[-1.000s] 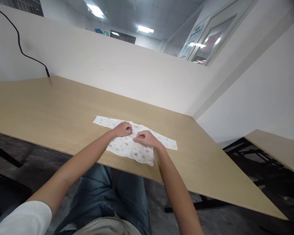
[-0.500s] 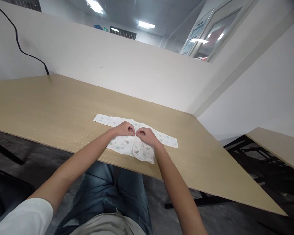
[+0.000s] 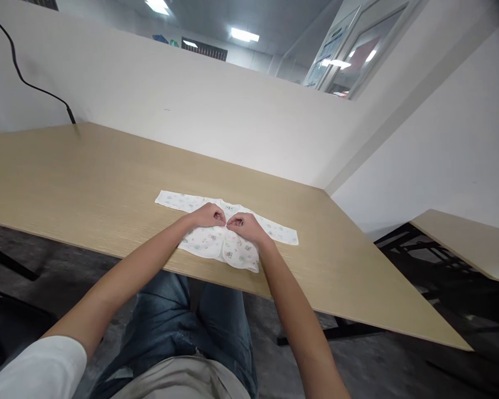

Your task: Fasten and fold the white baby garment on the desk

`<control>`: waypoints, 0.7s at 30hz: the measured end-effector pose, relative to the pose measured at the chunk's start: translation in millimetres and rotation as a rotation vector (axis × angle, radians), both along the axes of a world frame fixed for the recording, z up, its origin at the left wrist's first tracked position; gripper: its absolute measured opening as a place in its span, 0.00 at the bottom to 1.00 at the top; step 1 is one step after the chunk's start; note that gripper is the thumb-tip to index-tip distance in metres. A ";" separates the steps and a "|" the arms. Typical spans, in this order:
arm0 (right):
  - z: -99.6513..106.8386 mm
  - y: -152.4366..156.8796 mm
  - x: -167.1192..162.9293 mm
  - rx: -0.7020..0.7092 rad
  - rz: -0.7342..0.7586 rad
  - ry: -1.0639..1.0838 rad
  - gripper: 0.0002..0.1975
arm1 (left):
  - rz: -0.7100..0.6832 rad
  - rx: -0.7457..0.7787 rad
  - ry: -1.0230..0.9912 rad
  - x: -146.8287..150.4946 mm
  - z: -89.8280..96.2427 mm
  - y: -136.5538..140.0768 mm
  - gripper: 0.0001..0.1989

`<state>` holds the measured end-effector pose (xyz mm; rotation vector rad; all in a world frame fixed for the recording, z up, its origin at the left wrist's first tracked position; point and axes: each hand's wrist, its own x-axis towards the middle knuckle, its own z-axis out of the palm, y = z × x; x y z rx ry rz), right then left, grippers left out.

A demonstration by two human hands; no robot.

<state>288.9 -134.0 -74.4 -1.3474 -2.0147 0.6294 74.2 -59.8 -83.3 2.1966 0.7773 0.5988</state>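
A small white baby shirt [image 3: 208, 244] with a pale printed pattern lies flat near the front edge of the wooden table [image 3: 87, 177], sleeves spread to both sides. My left hand [image 3: 208, 215] and my right hand [image 3: 243, 224] meet over the middle of its chest, just below the neckline. Each hand pinches one front edge of the shirt between thumb and fingers, knuckles almost touching. What lies between the fingertips is too small to make out.
A black cable [image 3: 29, 83] hangs down the white partition at the far left and reaches the table. A second wooden table [image 3: 466, 244] stands to the right across a gap. My knees in jeans [image 3: 191, 327] are under the table edge.
My hands have drawn together from a small gap until their fingertips meet at the shirt's front opening. The view has shifted slightly.
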 end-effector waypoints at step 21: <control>0.2 0.7 1.1 -0.030 -0.011 0.025 0.07 | -0.016 -0.032 0.024 3.1 -4.0 4.2 0.11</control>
